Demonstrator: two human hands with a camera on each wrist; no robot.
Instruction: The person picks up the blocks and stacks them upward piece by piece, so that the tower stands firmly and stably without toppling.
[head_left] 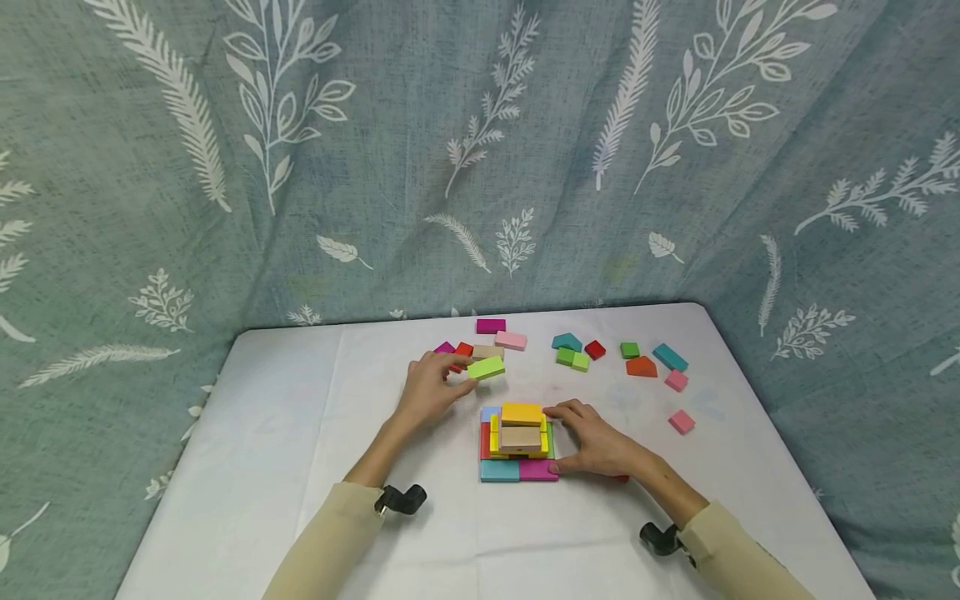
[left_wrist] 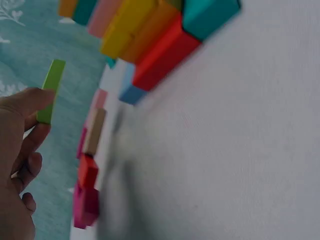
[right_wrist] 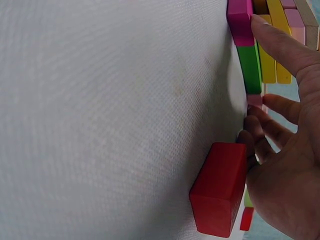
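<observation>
Seen from the head view, a left hand (head_left: pixel 435 387) pinches a light-green block (head_left: pixel 487 367) aloft, off the far left corner of a colourful stack (head_left: pixel 521 414), its long axis running roughly crosswise. The right hand (head_left: pixel 600 442), nearer the stack, spreads loosely open along its right side, touching rather than gripping, thumb at a magenta block (head_left: pixel 538 471).

In the left wrist view, the light-green block stands between thumb and fingers, apart from a beige block (left_wrist: pixel 94 132).

The right wrist view shows the right hand half open, just beside a red block (right_wrist: pixel 217 190).
</observation>
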